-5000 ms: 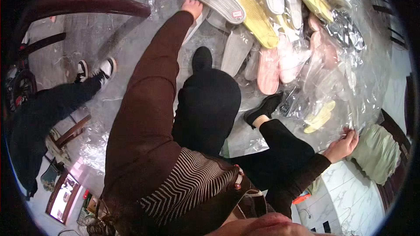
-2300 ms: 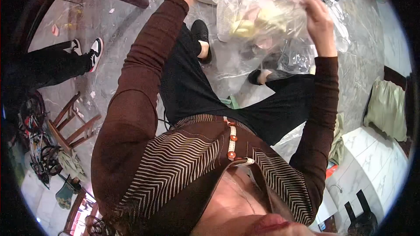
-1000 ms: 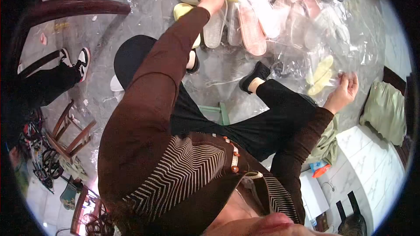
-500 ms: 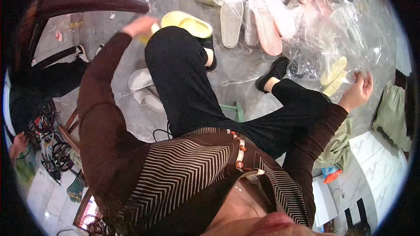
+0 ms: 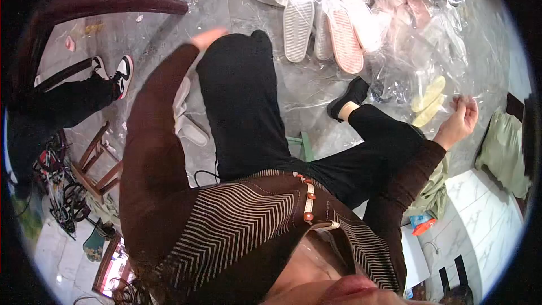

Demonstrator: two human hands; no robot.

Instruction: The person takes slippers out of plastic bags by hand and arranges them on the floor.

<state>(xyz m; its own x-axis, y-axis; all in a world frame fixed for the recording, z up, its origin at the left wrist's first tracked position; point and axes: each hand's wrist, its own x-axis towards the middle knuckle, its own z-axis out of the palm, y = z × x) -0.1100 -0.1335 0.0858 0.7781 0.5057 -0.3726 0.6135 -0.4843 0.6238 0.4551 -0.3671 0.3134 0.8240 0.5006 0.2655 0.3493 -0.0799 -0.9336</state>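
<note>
My left hand reaches past my raised left knee. Its fingers are smeared and partly hidden behind the knee, so what it holds is not visible. At the right, my right hand is closed in a pinch on the edge of a clear plastic bag. Pale yellow slippers lie at that bag, just left of the hand. Beside my left forearm, white slippers rest on the floor, partly covered by the sleeve.
Grey slippers, pink slippers and more bagged pairs lie on the plastic-covered floor. A dark curved wooden piece juts in at upper left. Another person's shoe and a wooden stool are at left.
The yellow slippers by my left hand have gone out of sight behind my knee. That hand moved right, and the knee shifted right too. My right hand stays nearly in place.
</note>
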